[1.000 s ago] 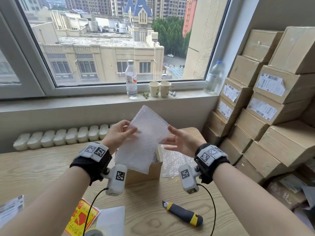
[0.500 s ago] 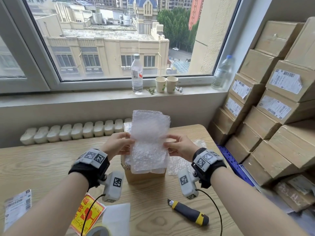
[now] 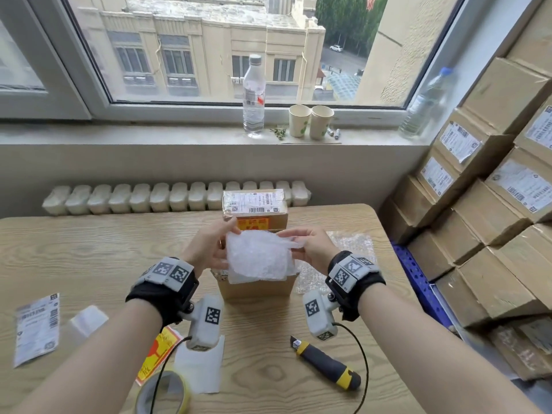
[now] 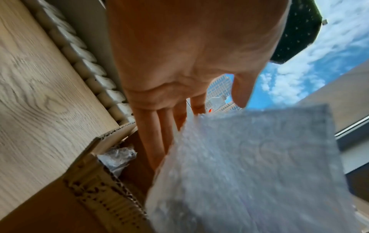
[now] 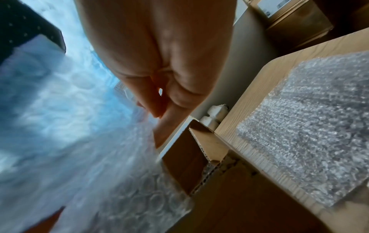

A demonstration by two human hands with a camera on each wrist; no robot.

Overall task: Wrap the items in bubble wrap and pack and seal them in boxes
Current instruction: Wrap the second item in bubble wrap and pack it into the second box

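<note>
Both hands hold a sheet of bubble wrap (image 3: 257, 258) just above an open cardboard box (image 3: 257, 289) at the table's middle. My left hand (image 3: 230, 237) pinches the sheet's left edge, with the fingers behind it and the thumb on top. The upper right corner is pinched by my right hand (image 3: 286, 237). In the left wrist view my left hand (image 4: 199, 107) has straight fingers behind the bubble wrap (image 4: 249, 173), and a clear-wrapped item (image 4: 117, 157) lies inside the box (image 4: 99, 189). In the right wrist view my right hand (image 5: 159, 119) nips the bubble wrap (image 5: 79, 157) beside the box (image 5: 189, 157).
A sealed, labelled box (image 3: 255, 207) stands behind the open one. More bubble wrap (image 3: 349, 249) lies flat to the right. A utility knife (image 3: 325, 364), a tape roll (image 3: 162, 392), stickers (image 3: 158, 354) and a label (image 3: 35, 327) lie near the front. Stacked cartons (image 3: 493, 204) fill the right.
Both hands have brought the bubble wrap down from chest height to just above the open box. My view has tilted down, so the sealed box behind now shows.
</note>
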